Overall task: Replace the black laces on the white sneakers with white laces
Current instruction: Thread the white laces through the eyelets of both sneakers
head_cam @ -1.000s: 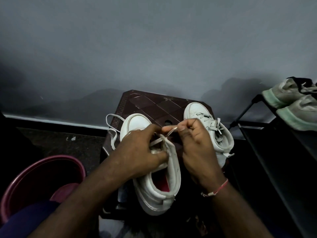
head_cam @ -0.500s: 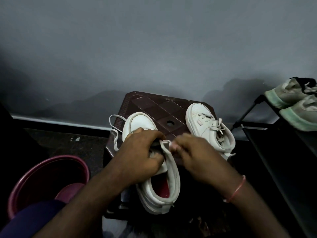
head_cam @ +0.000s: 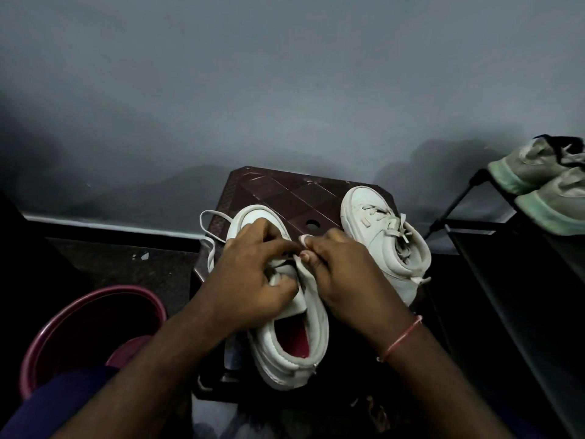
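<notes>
Now | left hand (head_cam: 253,280) grip curled round sneaker (head_cam: 285,365) | right hand (head_cam: 345,280) grip pinching its upper edge

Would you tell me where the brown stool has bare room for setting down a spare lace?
Bare: the stool behind both toes, and the wedge around its round hole between the near sneaker and the laced sneaker. Crowded: the front, where the left hand and right hand grip the near sneaker; a loose lace loops over the left edge.
</notes>
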A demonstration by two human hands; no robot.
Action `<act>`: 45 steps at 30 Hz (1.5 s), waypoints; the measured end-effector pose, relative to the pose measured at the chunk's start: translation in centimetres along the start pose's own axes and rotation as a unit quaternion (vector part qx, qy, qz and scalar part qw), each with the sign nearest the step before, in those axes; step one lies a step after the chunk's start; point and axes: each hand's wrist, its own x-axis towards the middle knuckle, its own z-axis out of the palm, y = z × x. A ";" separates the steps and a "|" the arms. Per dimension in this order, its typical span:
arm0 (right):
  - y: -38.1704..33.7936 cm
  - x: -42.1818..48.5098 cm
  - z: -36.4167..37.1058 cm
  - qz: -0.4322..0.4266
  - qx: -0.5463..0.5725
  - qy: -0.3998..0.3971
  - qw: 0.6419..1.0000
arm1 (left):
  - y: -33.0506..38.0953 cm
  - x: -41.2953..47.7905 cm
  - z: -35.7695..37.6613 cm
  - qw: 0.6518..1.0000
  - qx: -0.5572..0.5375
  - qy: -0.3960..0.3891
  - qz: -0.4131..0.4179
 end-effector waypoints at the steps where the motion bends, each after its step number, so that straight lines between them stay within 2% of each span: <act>1: -0.2 0.0 -0.4 0.010 -0.038 -0.031 0.999 | -0.1 -0.1 0.1 1.000 -0.005 0.009 -0.004; 4: -0.2 -0.5 -1.3 0.017 -0.046 -0.076 0.996 | -0.2 -0.4 0.3 1.000 -0.007 0.013 -0.008; 5: -0.5 -0.7 -1.7 0.032 0.002 -0.079 0.996 | -0.3 -0.5 0.3 1.000 -0.005 0.012 -0.006; 6: -0.9 -0.8 -2.1 0.054 0.093 -0.065 0.992 | -0.4 -0.5 0.4 1.000 -0.007 0.011 -0.005; 7: -1.3 -0.9 -2.5 0.072 0.224 -0.029 0.972 | -0.4 -0.6 0.5 1.000 -0.010 0.011 -0.007; 8: -1.6 -0.9 -3.0 0.087 0.376 0.016 0.922 | -0.5 -0.6 0.5 1.000 -0.009 0.013 -0.009; 10: -2.0 -0.7 -4.0 0.071 0.637 0.063 0.765 | -0.6 -0.6 0.6 1.000 0.010 0.018 -0.006; 11: -2.0 -0.5 -4.3 0.054 0.695 0.075 0.713 | -0.6 -0.6 0.6 1.000 0.015 0.016 -0.004; 12: -1.6 -0.4 -4.3 0.045 0.696 0.084 0.712 | -0.6 -0.7 0.7 1.000 0.012 0.011 -0.003; 13: -1.0 -0.3 -3.9 0.039 0.635 0.094 0.766 | -0.6 -0.7 0.7 1.000 0.002 0.008 -0.001; 15: 0.3 -0.1 -2.7 0.009 0.351 0.083 0.933 | -0.7 -0.6 0.7 1.000 -0.028 0.014 -0.005; 16: 0.7 -0.1 -1.8 -0.010 0.204 0.044 0.978 | -0.7 -0.7 0.6 0.999 -0.046 0.017 -0.014; 17: 1.0 -0.2 -1.1 -0.019 0.106 -0.007 0.994 | -0.7 -0.6 0.5 0.998 -0.063 0.017 -0.025; 18: 1.2 -0.4 -0.5 -0.017 0.061 -0.045 0.997 | -0.7 -0.6 0.5 0.997 -0.076 0.015 -0.032; 20: 1.2 -0.4 -0.6 0.005 0.051 -0.042 0.998 | -0.7 -0.6 0.6 0.995 -0.093 0.007 -0.044; 21: 1.0 -0.4 -1.0 0.026 0.107 -0.024 0.994 | -0.8 -0.7 0.8 0.993 -0.103 0.004 -0.049; 22: 0.7 -0.4 -1.5 0.057 0.215 -0.001 0.975 | -0.9 -0.7 0.9 0.992 -0.118 0.002 -0.053; 23: 0.4 -0.3 -2.0 0.083 0.359 0.036 0.929 | -1.0 -0.7 1.0 0.989 -0.138 0.001 -0.057; 25: 0.0 0.3 -2.8 0.115 0.623 0.112 0.766 | -1.3 -0.7 1.2 0.984 -0.167 -0.004 -0.063; 26: -0.2 0.5 -3.0 0.126 0.695 0.131 0.695 | -1.5 -0.7 1.3 0.983 -0.174 -0.008 -0.063; 27: -0.3 0.7 -3.1 0.141 0.734 0.139 0.650 | -1.6 -0.8 1.3 0.982 -0.180 -0.011 -0.062; 28: -0.3 1.0 -3.2 0.157 0.754 0.138 0.623 | -1.6 -0.9 1.3 0.981 -0.186 -0.011 -0.061; 31: 0.2 1.4 -3.8 0.168 0.774 0.147 0.593 | -1.7 -1.0 1.2 0.981 -0.186 -0.016 -0.061; 37: 0.5 1.6 -3.9 0.142 0.791 0.170 0.570 | -2.2 -0.6 1.0 0.981 -0.177 -0.050 -0.060; 39: 0.4 1.7 -3.7 0.133 0.787 0.184 0.574 | -2.3 -0.5 1.1 0.982 -0.176 -0.049 -0.052; 40: 0.4 1.7 -3.6 0.139 0.763 0.204 0.597 | -2.4 -0.5 1.2 0.982 -0.176 -0.045 -0.049; 41: 0.3 1.8 -3.3 0.152 0.715 0.229 0.643 | -2.6 -0.5 1.3 0.982 -0.180 -0.036 -0.048; 43: 0.5 2.0 -1.7 0.197 0.561 0.264 0.760 | -2.6 -0.6 1.5 0.976 -0.213 -0.004 -0.048; 45: 0.9 2.2 0.3 0.217 0.398 0.247 0.856 | -2.3 -0.7 1.7 0.963 -0.258 0.052 -0.049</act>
